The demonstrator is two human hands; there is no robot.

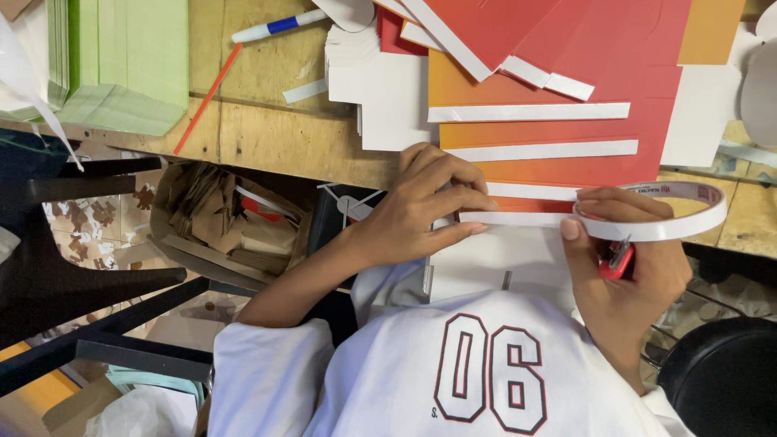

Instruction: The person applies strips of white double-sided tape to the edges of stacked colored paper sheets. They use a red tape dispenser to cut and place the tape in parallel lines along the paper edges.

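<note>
My left hand (421, 206) lies flat on a red-to-orange card sheet (566, 89) at the wooden table's (267, 137) front edge. Its fingertips press down the end of a white tape strip (518, 218). That strip runs right to a roll of white double-sided tape (672, 218), which my right hand (627, 275) holds with the thumb through the ring. The same hand also grips a small red cutter (617, 260) in its palm. Several white tape strips lie in parallel rows across the card. A white sheet (502, 259) rests on my lap.
A stack of green paper (121, 61) sits at the table's far left, with a blue-and-white pen (279, 26), a thin red strip (206, 99) and a pile of white cards (388, 89) nearby. Under the table is a box of brown paper scraps (227, 226). Black stools stand left (65, 275) and right (720, 380).
</note>
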